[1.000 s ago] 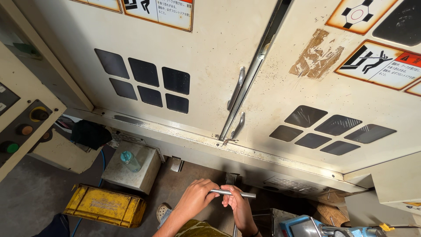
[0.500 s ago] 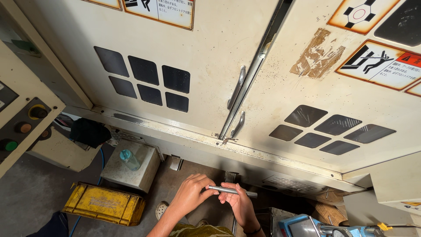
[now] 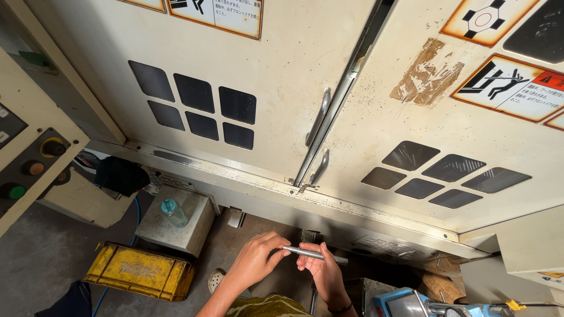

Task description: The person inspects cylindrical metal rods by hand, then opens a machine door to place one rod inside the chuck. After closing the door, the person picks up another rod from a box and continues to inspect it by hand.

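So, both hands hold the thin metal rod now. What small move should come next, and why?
Probably a small re-grip: slide the right hand outward along the metal rod. The left hand pinches the rod's left end, and the right hand holds it close beside that, so the rod's right end sticks out unsupported. A wider grip would likely steady it. This is only a judgement.

Shiny silver-grey rod [image 3: 314,254] between the left hand [image 3: 254,260] and right hand [image 3: 322,271]. Cream machine doors [image 3: 282,70] with black square windows [image 3: 194,108] in rows. White warning stickers [image 3: 510,85] with orange edges and black drawings. Yellow crate [image 3: 140,271] on grey floor. Grey metal box [image 3: 176,222] with a clear, blue-green bottle [image 3: 174,212] on top. Yellow and green buttons [image 3: 32,167] on a dark panel.
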Available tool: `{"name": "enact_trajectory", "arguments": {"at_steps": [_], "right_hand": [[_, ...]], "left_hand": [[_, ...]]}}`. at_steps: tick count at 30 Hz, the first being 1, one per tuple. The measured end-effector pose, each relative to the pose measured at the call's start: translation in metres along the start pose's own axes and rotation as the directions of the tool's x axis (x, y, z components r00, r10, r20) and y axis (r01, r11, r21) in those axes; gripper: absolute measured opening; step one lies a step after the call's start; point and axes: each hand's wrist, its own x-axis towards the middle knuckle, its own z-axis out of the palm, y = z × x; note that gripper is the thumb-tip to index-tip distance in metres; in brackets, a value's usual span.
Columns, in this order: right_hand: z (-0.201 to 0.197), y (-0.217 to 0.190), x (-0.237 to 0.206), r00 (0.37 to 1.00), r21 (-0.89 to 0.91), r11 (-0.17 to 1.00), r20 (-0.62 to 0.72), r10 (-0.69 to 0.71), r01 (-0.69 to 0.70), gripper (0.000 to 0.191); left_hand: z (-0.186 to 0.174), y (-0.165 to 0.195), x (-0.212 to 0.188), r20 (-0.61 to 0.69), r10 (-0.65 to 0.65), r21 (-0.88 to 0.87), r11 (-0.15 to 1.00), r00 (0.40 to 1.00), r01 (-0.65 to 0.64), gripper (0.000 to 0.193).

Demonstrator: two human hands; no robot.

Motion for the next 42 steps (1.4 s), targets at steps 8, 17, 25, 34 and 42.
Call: {"name": "enact_trajectory", "arguments": {"at_steps": [8,17,25,34,42], "right_hand": [[-0.001,-0.001,-0.003,0.998,0.046,0.999,0.066,-0.002,-0.001,0.059],[0.010,-0.019,-0.006,0.982,0.055,0.998,0.185,-0.034,0.024,0.054],[0.031,-0.050,0.001,0.930,0.100,0.983,0.321,-0.181,0.156,0.052],[0.060,-0.090,0.010,0.859,0.173,0.940,0.384,-0.339,0.294,0.051],[0.075,-0.104,0.010,0.825,0.198,0.920,0.407,-0.391,0.338,0.050]], "left_hand": [[0.000,0.007,-0.004,0.084,-0.036,-0.207,0.977,0.996,0.052,0.017],[0.003,0.009,-0.003,0.049,-0.042,-0.399,0.915,0.998,0.058,0.023],[-0.006,0.012,0.008,-0.055,-0.060,-0.465,0.885,0.997,0.027,0.022],[0.004,0.020,0.036,-0.237,-0.028,-0.680,0.719,0.971,-0.145,0.021],[0.002,0.030,0.041,-0.265,0.009,-0.724,0.658,0.964,-0.205,0.027]]}}
